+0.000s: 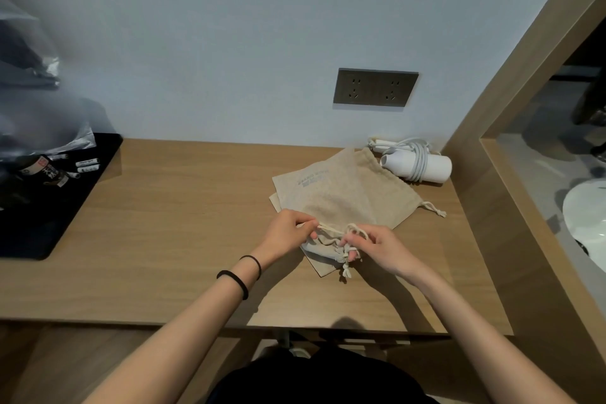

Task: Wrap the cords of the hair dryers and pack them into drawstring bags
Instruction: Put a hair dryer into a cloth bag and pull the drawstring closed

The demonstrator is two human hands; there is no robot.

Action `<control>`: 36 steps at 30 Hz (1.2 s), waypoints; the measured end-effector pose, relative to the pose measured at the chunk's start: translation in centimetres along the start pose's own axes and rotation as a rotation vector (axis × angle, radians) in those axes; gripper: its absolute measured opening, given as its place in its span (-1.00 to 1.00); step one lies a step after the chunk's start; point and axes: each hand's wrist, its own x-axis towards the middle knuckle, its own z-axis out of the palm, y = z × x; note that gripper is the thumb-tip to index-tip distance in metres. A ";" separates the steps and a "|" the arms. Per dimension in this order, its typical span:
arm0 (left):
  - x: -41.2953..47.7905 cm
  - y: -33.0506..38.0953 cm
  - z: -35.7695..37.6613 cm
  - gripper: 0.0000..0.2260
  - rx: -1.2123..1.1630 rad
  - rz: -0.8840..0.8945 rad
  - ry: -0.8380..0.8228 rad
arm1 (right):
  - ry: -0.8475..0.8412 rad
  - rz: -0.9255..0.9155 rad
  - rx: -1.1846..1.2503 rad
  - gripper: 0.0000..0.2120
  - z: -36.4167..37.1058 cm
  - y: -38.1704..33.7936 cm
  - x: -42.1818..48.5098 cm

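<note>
Beige drawstring bag (328, 244), cinched, cords pinched by left hand (288, 229), right hand (377, 248)

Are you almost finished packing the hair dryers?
Partly. The white hair dryer by the wall has its cord wrapped but is not bagged. The left hand and right hand grip the strings of a bunched bag; its contents are hidden. A flat bag lies behind it, waiting.

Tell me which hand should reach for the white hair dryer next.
Probably the right hand: the hair dryer lies back right on the desk, nearer it. The left hand is farther off and would cross over the drawstring bag.
</note>
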 end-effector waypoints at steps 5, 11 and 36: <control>-0.5 -0.4 -0.4 -0.83 -0.136 -0.011 -0.123 | 0.034 0.204 0.193 -0.80 -0.3 -0.3 -0.5; -1.8 -0.9 -0.4 -0.83 -0.151 -0.006 -0.453 | -0.016 0.440 0.517 -0.71 -0.9 0.2 -0.3; 2.0 1.8 3.1 -0.74 0.341 0.309 -0.221 | 0.422 -0.093 -0.174 -0.84 0.4 1.3 -1.1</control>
